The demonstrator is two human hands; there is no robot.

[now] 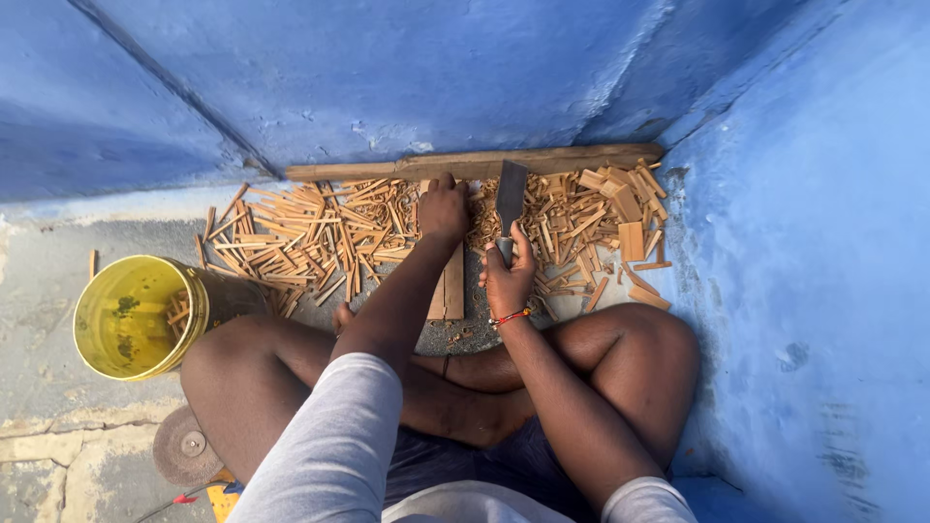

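I sit cross-legged on the floor facing a blue wall corner. My left hand (444,208) rests closed on a small wood piece standing on a flat wooden board (451,291) in front of me. My right hand (509,276) grips the handle of a broad metal blade (511,194), which points up and away, just right of my left hand. Thin split wood sticks (310,237) lie heaped to the left of the hands. Short wood blocks and chips (605,218) lie to the right.
A yellow bucket (102,334) with a few sticks inside stands at my left knee. A long wooden plank (484,163) lies along the wall base. A round disc (184,446) lies on the floor by my left thigh. Blue walls close in ahead and at right.
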